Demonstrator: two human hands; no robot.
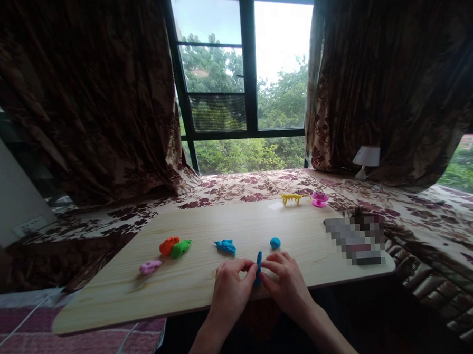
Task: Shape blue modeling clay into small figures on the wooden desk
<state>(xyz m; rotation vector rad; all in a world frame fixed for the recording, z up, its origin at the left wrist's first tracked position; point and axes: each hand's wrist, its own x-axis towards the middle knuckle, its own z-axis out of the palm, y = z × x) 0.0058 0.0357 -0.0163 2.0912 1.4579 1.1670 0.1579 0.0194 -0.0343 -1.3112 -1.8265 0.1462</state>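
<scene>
Between the fingertips of my left hand [234, 283] and my right hand [283, 280] is a thin upright piece of blue modelling clay [259, 260], near the table's front edge. Both hands pinch it from either side, and its lower part is partly covered by fingers. Just beyond my right hand lies a small blue clay ball [275, 243]. A blue clay figure [226, 247] with a pointed end rests beyond my left hand.
On the wooden table [108, 294], orange [169, 246], green [181, 248] and pink clay lumps [150, 267] lie left. A yellow legged figure [291, 198] and a magenta figure [320, 198] stand at the back. A blurred-out object [354, 242] lies right. A lamp [367, 159] stands beyond.
</scene>
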